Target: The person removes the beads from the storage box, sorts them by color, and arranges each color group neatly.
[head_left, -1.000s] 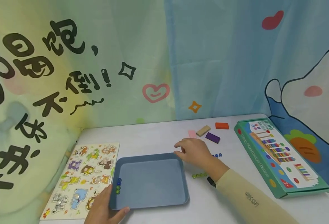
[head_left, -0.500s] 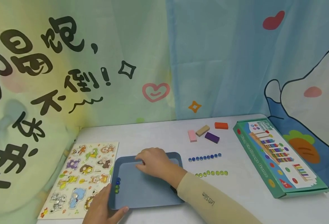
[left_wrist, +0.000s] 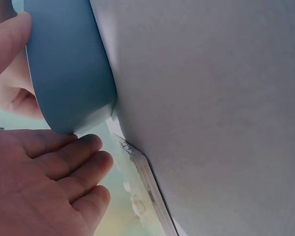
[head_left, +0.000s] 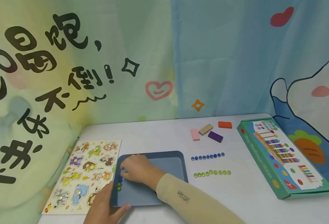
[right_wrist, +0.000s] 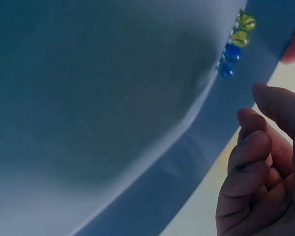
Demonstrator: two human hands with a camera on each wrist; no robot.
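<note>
A blue-grey tray [head_left: 167, 166] lies on the table. Along its left side sit two blue marbles [right_wrist: 231, 52] and two green marbles [right_wrist: 240, 39] in a line. My left hand [head_left: 101, 203] rests at the tray's near left corner, fingers fairly straight along the left side and thumb at the front rim. My right hand [head_left: 137, 168] is over the tray's left part, just beyond the marbles. In the right wrist view its fingers curl and the thumb tip is close to the index finger; I cannot tell whether something small is hidden between them.
Right of the tray lie a row of blue marbles [head_left: 207, 156] and a row of green marbles [head_left: 212, 173]. Behind them are pink [head_left: 195, 134], beige [head_left: 206, 129], purple [head_left: 215, 137] and orange blocks [head_left: 225, 124]. An animal puzzle board [head_left: 83, 177] lies left, a green game box [head_left: 286, 157] right.
My right hand has moved left from beyond the tray's right edge, across the tray, to its left side by the marbles. The left hand has stayed at the corner.
</note>
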